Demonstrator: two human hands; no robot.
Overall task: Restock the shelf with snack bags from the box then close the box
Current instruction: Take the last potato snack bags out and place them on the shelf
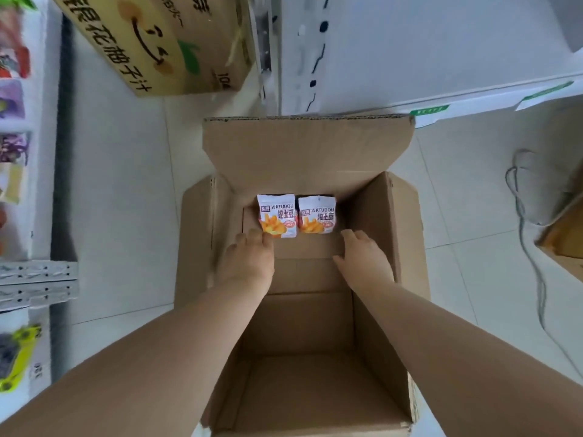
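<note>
Left hand (249, 257) reaches down into the open cardboard box (407, 234), fingers spread and flat, fingertips at the lower left corner of the left snack bag (277, 215); whether they touch it cannot be told, and nothing is gripped. Right hand (366, 258) is also inside the box, fingers loosely apart and empty, near the right inner wall and just below and to the right of the right snack bag (316, 214). Both bags are white with orange fry pictures and the print "WATUDOU"; they lie side by side, edges touching or nearly so, on the box floor against the far wall. Rest of box floor is bare cardboard. Far flap (307, 143) stands open, tilted away; side flaps are folded outward. Box sits on a pale tiled floor (126, 184). Shelf unit (19, 121) with blurred coloured packages runs along the left edge. A second printed carton (151, 42) lies beyond, upper left. A grey cable (533, 263) trails on the floor to the right.
</note>
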